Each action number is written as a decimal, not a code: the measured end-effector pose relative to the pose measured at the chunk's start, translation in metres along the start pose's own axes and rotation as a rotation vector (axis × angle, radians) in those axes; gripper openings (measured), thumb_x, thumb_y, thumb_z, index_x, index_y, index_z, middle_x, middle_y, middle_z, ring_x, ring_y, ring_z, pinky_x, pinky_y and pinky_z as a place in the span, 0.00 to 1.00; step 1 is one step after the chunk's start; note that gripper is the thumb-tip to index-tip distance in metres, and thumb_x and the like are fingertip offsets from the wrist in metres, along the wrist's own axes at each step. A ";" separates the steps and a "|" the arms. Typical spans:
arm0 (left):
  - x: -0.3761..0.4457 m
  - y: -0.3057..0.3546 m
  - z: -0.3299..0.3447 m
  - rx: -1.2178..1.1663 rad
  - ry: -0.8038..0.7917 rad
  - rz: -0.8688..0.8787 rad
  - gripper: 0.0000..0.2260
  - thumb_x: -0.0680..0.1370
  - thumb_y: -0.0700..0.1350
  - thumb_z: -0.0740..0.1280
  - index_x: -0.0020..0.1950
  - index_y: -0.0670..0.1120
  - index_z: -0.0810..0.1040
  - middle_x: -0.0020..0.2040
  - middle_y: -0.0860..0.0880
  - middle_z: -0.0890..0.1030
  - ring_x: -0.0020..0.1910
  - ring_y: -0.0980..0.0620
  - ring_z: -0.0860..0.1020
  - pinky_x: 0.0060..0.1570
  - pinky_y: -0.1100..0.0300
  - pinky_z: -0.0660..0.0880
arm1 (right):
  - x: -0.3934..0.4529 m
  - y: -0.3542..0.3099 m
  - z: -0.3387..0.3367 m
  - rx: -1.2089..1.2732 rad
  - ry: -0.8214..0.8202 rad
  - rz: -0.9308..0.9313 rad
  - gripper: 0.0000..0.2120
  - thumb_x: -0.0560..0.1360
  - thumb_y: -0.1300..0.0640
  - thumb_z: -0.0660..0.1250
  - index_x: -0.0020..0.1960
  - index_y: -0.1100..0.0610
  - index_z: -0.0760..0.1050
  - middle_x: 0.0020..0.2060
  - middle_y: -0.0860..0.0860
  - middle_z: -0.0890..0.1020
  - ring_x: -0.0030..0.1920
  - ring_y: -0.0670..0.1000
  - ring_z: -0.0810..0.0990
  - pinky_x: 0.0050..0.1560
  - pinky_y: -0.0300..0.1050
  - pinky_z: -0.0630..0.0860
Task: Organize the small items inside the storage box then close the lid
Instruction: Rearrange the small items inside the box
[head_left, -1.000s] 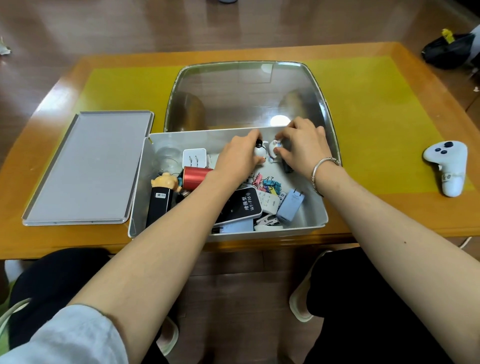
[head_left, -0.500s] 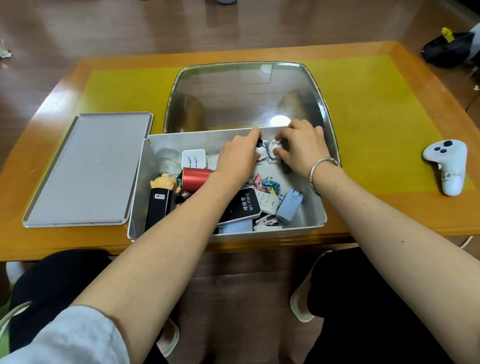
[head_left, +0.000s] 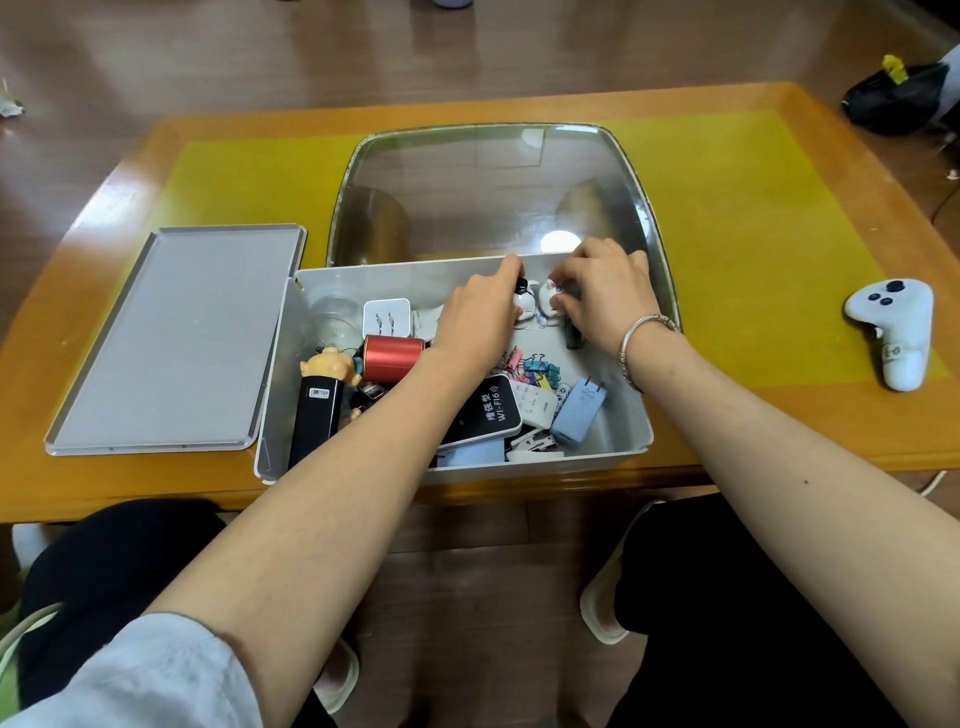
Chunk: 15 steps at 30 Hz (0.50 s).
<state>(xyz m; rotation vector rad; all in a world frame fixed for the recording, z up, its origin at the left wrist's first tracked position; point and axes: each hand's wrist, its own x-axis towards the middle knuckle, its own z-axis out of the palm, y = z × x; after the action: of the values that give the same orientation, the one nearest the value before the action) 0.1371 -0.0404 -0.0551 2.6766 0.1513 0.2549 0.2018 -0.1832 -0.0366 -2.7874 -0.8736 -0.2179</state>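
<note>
The box (head_left: 631, 415), a grey open bin, sits at the near edge of the desk (head_left: 779, 441), with its lid (head_left: 176, 338) lying flat on the desk just to its left. Both hands reach into the far part of the box. The left hand (head_left: 480, 317) pinches a small white figurine (head_left: 522, 304) with a black top, fingers curled around it. The right hand (head_left: 605, 293), a bracelet (head_left: 641, 338) on its wrist, pinches a second white figurine (head_left: 549, 301); the two figurines stand just beside each other near the far wall.

Other small items lie loose in the box: a white plug (head_left: 387, 319) near the far left, a red can (head_left: 392, 357) on its side in front of it, a toy bear (head_left: 330, 366) beside a black bar (head_left: 317, 421) at the left wall, a black Wi-Fi device (head_left: 488, 413) under the left forearm, coloured clips (head_left: 537, 366) in the middle, and a blue charger (head_left: 579, 410) toward the near right corner.

Behind the box a clear cover (head_left: 493, 192) rests on the yellow mat (head_left: 727, 208). A white controller (head_left: 896, 332) lies on the desk well to the right.
</note>
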 end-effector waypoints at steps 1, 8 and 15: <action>0.000 0.000 0.000 0.000 -0.001 -0.002 0.10 0.77 0.40 0.65 0.56 0.43 0.67 0.42 0.39 0.78 0.42 0.36 0.74 0.42 0.44 0.74 | 0.000 0.000 0.000 0.000 0.001 0.000 0.10 0.74 0.55 0.68 0.54 0.53 0.79 0.51 0.53 0.76 0.57 0.56 0.70 0.55 0.51 0.61; -0.001 0.000 -0.001 0.001 -0.008 0.005 0.10 0.78 0.40 0.64 0.57 0.43 0.67 0.43 0.40 0.78 0.43 0.37 0.74 0.43 0.43 0.74 | 0.000 0.000 0.000 0.007 0.001 0.002 0.10 0.74 0.55 0.68 0.55 0.52 0.79 0.52 0.53 0.76 0.58 0.56 0.70 0.56 0.51 0.61; -0.003 0.002 -0.003 0.012 -0.024 -0.001 0.13 0.78 0.42 0.65 0.60 0.44 0.67 0.45 0.39 0.79 0.46 0.35 0.75 0.45 0.43 0.74 | -0.001 0.001 0.000 0.019 0.009 -0.003 0.11 0.73 0.55 0.68 0.56 0.52 0.78 0.52 0.52 0.75 0.58 0.56 0.70 0.57 0.52 0.61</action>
<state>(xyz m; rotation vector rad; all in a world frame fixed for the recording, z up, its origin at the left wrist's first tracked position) 0.1336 -0.0410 -0.0521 2.6899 0.1465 0.2221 0.2017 -0.1839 -0.0372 -2.7653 -0.8730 -0.2211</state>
